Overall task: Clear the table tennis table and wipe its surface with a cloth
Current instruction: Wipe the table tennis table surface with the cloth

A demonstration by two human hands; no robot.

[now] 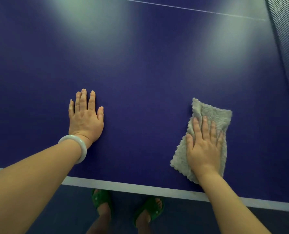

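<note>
Cloth (pixel 214 114), grey and fluffy, lies flat on the blue table tennis table (pixel 140 73), on its right side, close to the near edge. It is folded or bunched into a rough oblong that slants up and to the right, with a rumpled fold at its far left corner.

The right hand (pixel 203 146) rests palm down on the nearer half of the cloth. Its fingers are straight and slightly spread, pressing the fabric against the table rather than curling round it. The far end of the cloth shows beyond the fingertips, and its near corners show on both sides of the wrist.

The left hand (pixel 85 119) lies well apart from the cloth, to the left. It is flat on the bare surface with palm down and fingers straight, holding nothing. A pale, smooth bangle (pixel 78 146) circles that wrist.

A broad white border line (pixel 140 187) runs along the near edge of the table, and a thin white line (pixel 191 8) crosses the far part. Two soft patches of reflected light show on the surface beyond the hands. At the upper right, a dark ribbed mesh (pixel 287 48) runs along the table, probably the net, though only a strip of it shows.

Below the near edge, two feet in green sandals (pixel 100 198) stand on a dark blue floor (pixel 69 208).
</note>
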